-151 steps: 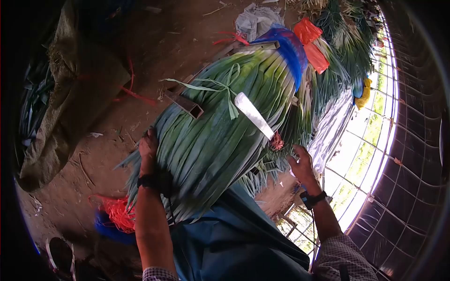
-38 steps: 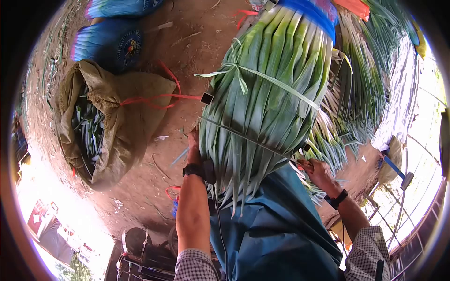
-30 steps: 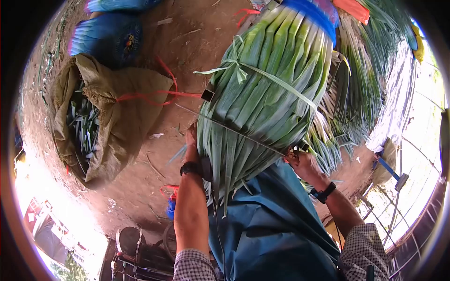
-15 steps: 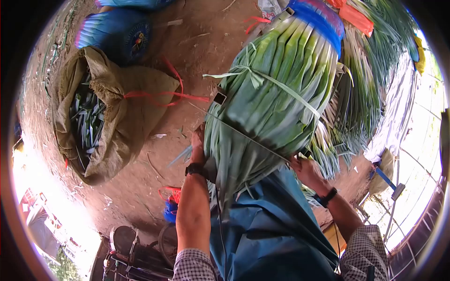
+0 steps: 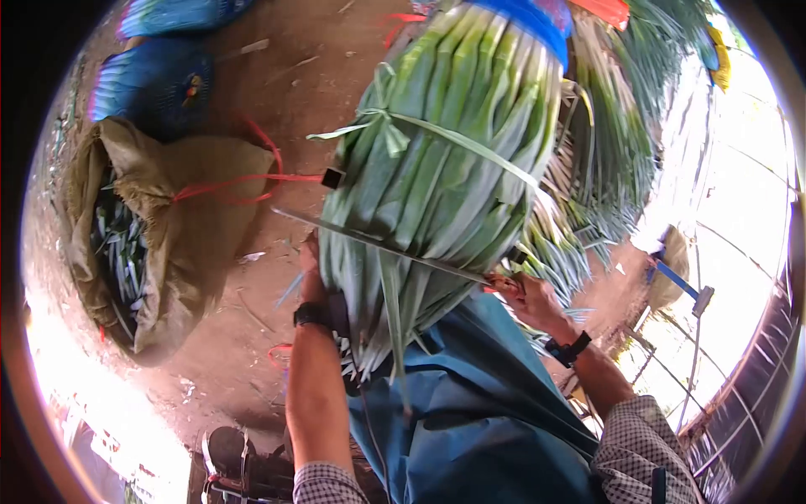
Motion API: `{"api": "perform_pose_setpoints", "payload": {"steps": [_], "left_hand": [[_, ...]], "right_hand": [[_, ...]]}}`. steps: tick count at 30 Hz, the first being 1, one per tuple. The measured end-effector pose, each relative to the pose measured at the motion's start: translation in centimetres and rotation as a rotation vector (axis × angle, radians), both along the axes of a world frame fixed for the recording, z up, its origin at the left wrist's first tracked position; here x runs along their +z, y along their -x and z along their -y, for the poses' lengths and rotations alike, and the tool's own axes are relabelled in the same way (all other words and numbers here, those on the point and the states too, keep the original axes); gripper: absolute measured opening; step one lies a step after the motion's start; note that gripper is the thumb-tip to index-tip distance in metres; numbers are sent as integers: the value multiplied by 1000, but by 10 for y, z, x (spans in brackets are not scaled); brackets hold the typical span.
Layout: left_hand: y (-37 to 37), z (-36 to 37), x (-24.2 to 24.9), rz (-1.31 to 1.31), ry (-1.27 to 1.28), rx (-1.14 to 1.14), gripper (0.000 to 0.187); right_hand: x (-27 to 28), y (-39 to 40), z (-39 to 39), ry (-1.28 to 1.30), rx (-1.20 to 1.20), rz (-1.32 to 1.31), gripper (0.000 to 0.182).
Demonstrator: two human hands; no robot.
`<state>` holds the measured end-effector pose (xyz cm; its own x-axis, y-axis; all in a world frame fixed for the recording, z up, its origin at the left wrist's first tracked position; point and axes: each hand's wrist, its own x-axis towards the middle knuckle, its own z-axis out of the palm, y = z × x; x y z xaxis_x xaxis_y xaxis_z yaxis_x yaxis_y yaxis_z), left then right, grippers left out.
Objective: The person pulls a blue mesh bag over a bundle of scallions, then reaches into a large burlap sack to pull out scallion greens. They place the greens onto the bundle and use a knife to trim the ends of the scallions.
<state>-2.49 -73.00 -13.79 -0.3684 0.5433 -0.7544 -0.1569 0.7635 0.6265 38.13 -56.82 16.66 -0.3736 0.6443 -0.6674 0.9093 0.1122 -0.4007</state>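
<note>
A large bundle of long green leaves (image 5: 437,151), leeks or scallions by their look, is tied with a green strip and lies in front of me. Over its lower part runs a long thin blade (image 5: 378,244). My right hand (image 5: 525,298) is closed around the orange-red handle at the blade's right end. At the bundle's lower left edge, my left hand (image 5: 311,269) rests against the leaves, its fingers mostly hidden. Blue material (image 5: 537,25) wraps the bundle's far end.
An open brown sack (image 5: 201,210) with cut leaves inside stands at the left. Blue wrapped bundles (image 5: 151,88) lie behind it. More leafy bundles (image 5: 613,143) are at the right, near a blue-handled tool (image 5: 676,277). Blue-green cloth (image 5: 470,403) covers my lap.
The view has shifted, so most things sit further left. The blade shows more plainly and lies at a flatter angle across the leaves, its handle now visible in my right hand.
</note>
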Motion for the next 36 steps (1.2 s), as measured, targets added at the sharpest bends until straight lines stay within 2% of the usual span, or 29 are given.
{"api": "perform_pose_setpoints", "payload": {"steps": [2, 7, 8, 10, 14, 18, 19, 21, 22, 26, 28, 33, 36], "left_hand": [[0, 0, -2, -31, 5, -23, 51], [-2, 0, -7, -71, 16, -50, 51], [-3, 0, -9, -78, 17, -50, 52], [-5, 3, -13, -87, 16, -48, 52], [-8, 11, -30, -91, 10, -42, 52], [3, 27, -64, -44, 4, -11, 53], [6, 26, -67, -73, 3, -16, 52], [2, 25, -67, -412, -8, -301, 49], [-2, 22, -64, -427, -75, -274, 49], [1, 7, -36, -273, -16, -176, 49], [-2, 2, -28, -221, -9, -154, 49], [-7, 2, -15, -159, 4, -131, 48], [-6, -2, -13, -142, 6, -131, 48]], "right_hand": [[-3, 9, -6, -120, 114, -94, 23], [8, -37, -5, 73, 64, 118, 24], [5, -56, 0, 50, 23, 28, 25], [13, -57, -6, 63, 42, 70, 28], [-11, -14, -9, 141, 101, 110, 29], [-10, 34, 6, 129, 9, 25, 30], [-9, 35, 7, 108, -9, -11, 30], [-7, 22, 6, 138, -5, 47, 29], [-4, 13, 4, 151, -4, 75, 28], [20, -33, 0, 138, 11, 227, 19], [15, -31, -2, 108, 46, 182, 21], [-7, 38, 4, 120, -7, 113, 24], [9, 54, 2, 112, -35, 74, 28]]}}
